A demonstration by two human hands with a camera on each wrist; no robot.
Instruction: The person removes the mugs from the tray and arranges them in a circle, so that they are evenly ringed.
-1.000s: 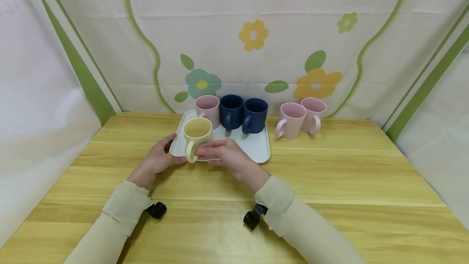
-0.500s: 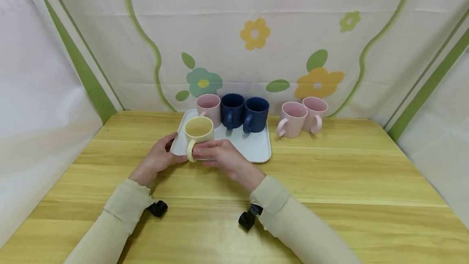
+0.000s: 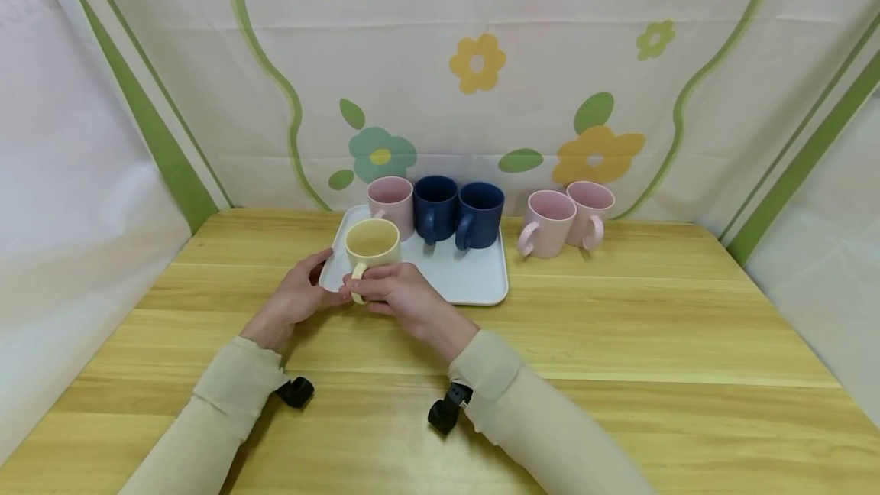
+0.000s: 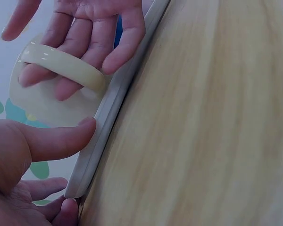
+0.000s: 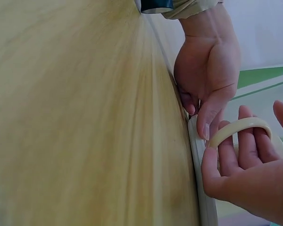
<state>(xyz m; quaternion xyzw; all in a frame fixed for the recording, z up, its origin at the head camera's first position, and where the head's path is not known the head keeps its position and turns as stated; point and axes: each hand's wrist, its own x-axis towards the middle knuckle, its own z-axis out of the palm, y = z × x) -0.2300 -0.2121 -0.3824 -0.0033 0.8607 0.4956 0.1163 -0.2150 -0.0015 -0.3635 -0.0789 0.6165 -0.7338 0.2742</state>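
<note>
A pale yellow mug [image 3: 374, 243] stands upright at the front left of a white tray [image 3: 477, 279], its handle towards me. My right hand [image 3: 409, 296] is at that handle. In the left wrist view, fingers of the right hand reach through the handle loop [image 4: 66, 63], fairly straight, with the thumb held apart. At the tray's front left corner my left hand [image 3: 299, 300] grips the edge, thumb over the rim and other fingers at its outer side. Behind the yellow mug on the tray stand a pink mug [image 3: 390, 205] and two dark blue mugs [image 3: 436, 205].
Two pink mugs [image 3: 550, 224] stand on the wooden table [image 3: 619, 342] right of the tray. A white curtain [image 3: 536, 6] with printed flowers rises behind the table's back edge. Black wrist cameras [image 3: 445, 411] hang below both sleeves.
My right hand has shifted left along the yellow mug's handle, its fingertips now past the handle. The left hand, tray and mugs have kept their places.
</note>
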